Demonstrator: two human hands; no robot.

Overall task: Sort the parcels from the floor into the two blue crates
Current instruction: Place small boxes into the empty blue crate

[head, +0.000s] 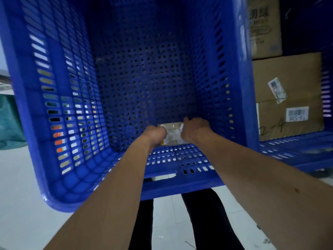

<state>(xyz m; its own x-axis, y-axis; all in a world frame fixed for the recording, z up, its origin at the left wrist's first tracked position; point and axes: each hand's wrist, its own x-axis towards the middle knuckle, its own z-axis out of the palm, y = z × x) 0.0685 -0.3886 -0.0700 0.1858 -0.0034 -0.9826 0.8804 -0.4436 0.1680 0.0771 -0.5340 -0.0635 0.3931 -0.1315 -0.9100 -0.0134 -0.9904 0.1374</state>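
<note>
A deep blue perforated crate (59, 159) fills most of the view, and I look straight down into it. Both my arms reach inside. My left hand (155, 133) and my right hand (195, 129) grip the two sides of a small brown taped parcel (173, 134), low against the crate's near wall. The hands hide most of the parcel. The crate floor around it shows no other parcel. A second blue crate (295, 148) shows at the right edge, only partly in view.
Stacked cardboard boxes (288, 83) with labels and a barcode stand to the right, behind the second crate. A green bag (9, 121) lies at the left. Pale tiled floor (27, 195) runs below, with my dark trouser legs (207, 222) under the crate.
</note>
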